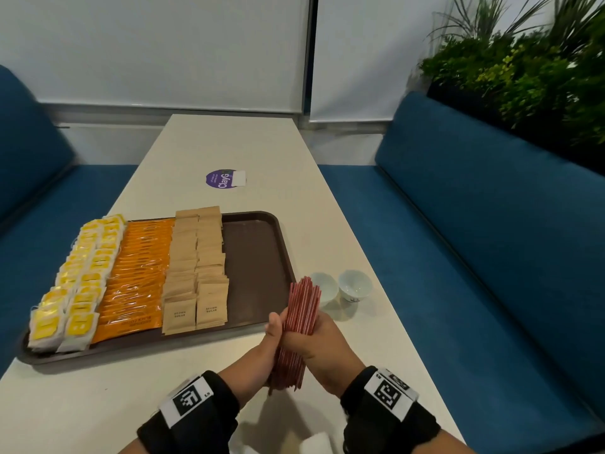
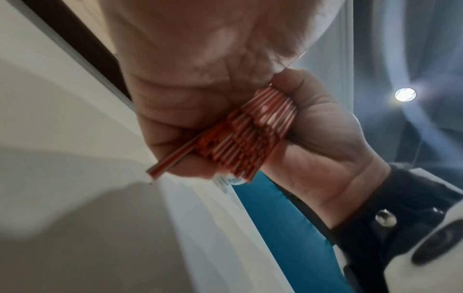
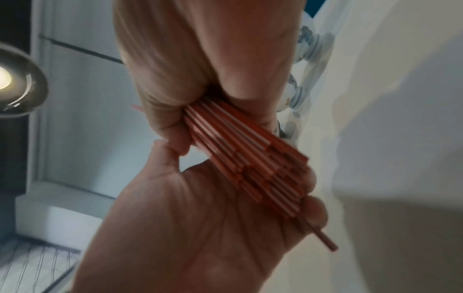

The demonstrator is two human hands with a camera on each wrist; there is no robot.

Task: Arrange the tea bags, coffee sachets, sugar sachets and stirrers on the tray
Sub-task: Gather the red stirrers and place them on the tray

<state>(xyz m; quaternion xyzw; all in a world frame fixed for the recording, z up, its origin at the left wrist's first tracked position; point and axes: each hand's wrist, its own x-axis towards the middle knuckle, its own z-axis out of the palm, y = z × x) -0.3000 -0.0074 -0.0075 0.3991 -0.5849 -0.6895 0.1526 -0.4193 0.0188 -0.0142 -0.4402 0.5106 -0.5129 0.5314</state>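
Note:
A thick bundle of red-and-white stirrers (image 1: 299, 326) (image 2: 250, 134) (image 3: 245, 158) is held upright over the table just off the tray's near right corner. My left hand (image 1: 273, 334) (image 2: 188, 79) (image 3: 188, 218) and right hand (image 1: 319, 342) (image 2: 320, 138) (image 3: 200, 59) both grip it, one on each side. The brown tray (image 1: 255, 257) carries rows of yellow tea bags (image 1: 78, 276), orange coffee sachets (image 1: 137, 273) and brown sugar sachets (image 1: 196, 263). Its right strip is bare.
Two small white cups (image 1: 324, 286) (image 1: 355, 285) stand on the table right of the tray, just beyond my hands. A purple sticker (image 1: 222, 178) lies farther back. Blue benches (image 1: 458, 257) flank the white table (image 1: 98, 404). Plants (image 1: 523, 70) sit behind the right bench.

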